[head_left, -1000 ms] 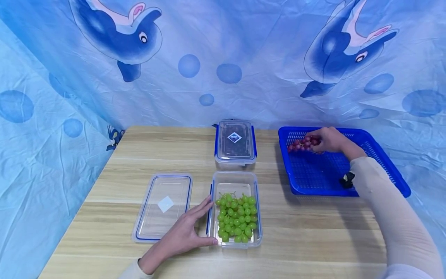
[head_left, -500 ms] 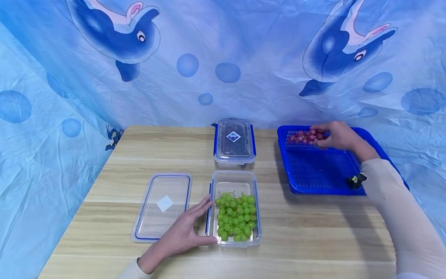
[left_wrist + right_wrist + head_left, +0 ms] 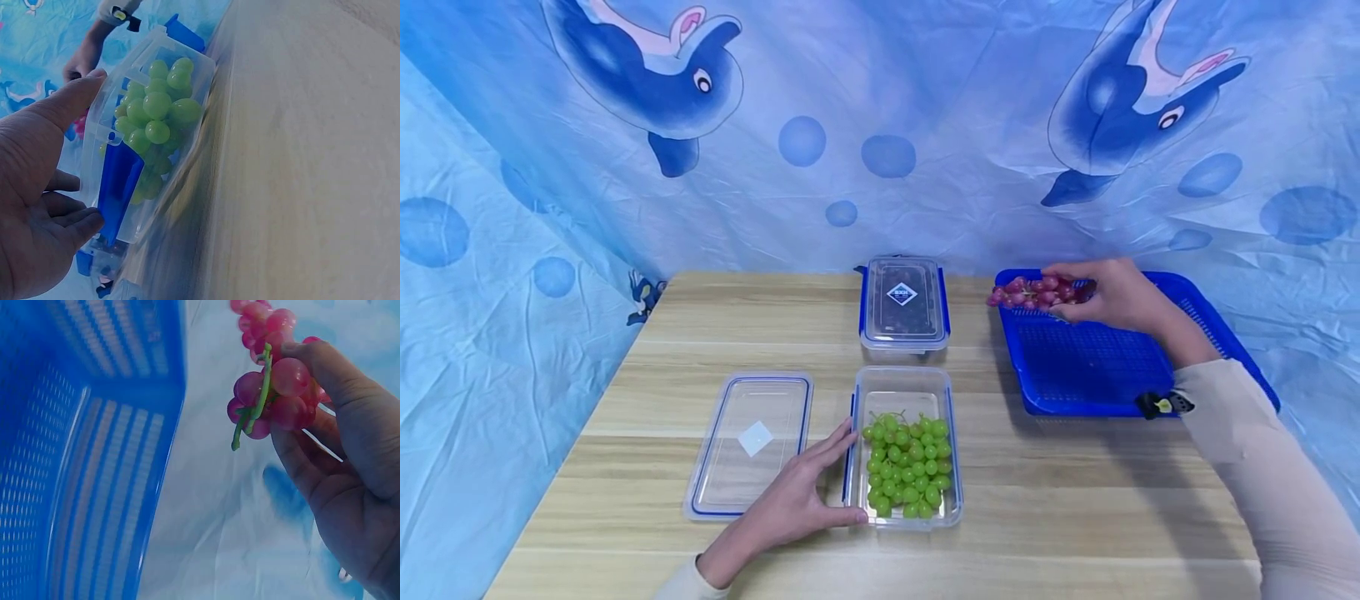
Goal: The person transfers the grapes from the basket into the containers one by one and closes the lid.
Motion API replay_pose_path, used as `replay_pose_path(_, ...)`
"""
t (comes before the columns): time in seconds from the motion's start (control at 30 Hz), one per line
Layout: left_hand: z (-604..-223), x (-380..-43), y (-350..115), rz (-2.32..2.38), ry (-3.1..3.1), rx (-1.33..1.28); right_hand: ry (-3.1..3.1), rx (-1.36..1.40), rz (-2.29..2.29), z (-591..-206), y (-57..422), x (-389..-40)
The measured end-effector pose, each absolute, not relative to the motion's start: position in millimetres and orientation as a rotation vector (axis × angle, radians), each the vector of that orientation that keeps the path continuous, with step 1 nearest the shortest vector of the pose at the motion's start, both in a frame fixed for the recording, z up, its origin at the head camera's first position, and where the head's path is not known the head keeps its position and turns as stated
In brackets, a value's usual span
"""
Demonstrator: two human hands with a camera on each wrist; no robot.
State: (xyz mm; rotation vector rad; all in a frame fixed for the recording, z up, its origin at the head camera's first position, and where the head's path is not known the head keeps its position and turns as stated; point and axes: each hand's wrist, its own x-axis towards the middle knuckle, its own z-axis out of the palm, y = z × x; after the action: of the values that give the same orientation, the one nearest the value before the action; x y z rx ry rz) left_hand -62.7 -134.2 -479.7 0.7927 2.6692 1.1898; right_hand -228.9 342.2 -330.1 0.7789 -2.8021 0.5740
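Note:
In the head view my right hand (image 3: 1112, 293) pinches a bunch of red grapes (image 3: 1033, 293) by its right end. The bunch is raised above the far left rim of a blue plastic basket (image 3: 1026, 375); its green stem (image 3: 265, 394) shows in the right wrist view. My left hand (image 3: 797, 500) rests against the left side of a lidless clear container (image 3: 906, 379), thumb at the near corner, fingers extended along the side. In the left wrist view, fingertips (image 3: 90, 225) are right at its blue latch (image 3: 119, 187). Green grapes (image 3: 910, 467) lie inside the container.
A clear lid (image 3: 752, 483) with a blue seal lies left of the container. Behind the container stands a lidded container (image 3: 904, 321) with blue latches and dark contents. A blue dolphin-print sheet (image 3: 955, 208) hangs behind the wooden table (image 3: 647, 400).
My right hand has lifted the red grapes out of the basket, first up and right, then left over its rim. The left hand stays in place.

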Motion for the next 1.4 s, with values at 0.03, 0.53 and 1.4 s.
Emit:
replay_pose_path(0.03, -479.8, -62.6, -134.2, 1.189, 2.670, 0.794, -2.775, 0.805, 0.587, -330.6, 337.0, -226.5)
replay_pose_path(0.53, -480.5, -62.7, -134.0, 1.199, 2.659, 0.771, -2.804, 1.078, 0.752, -353.5, 252.3, -193.8)
replay_pose_path(1.4, -480.6, -63.0, -134.4, 1.198, 2.661, 0.767, -2.917, 1.133, 0.873, -418.8, 162.7, -188.4)
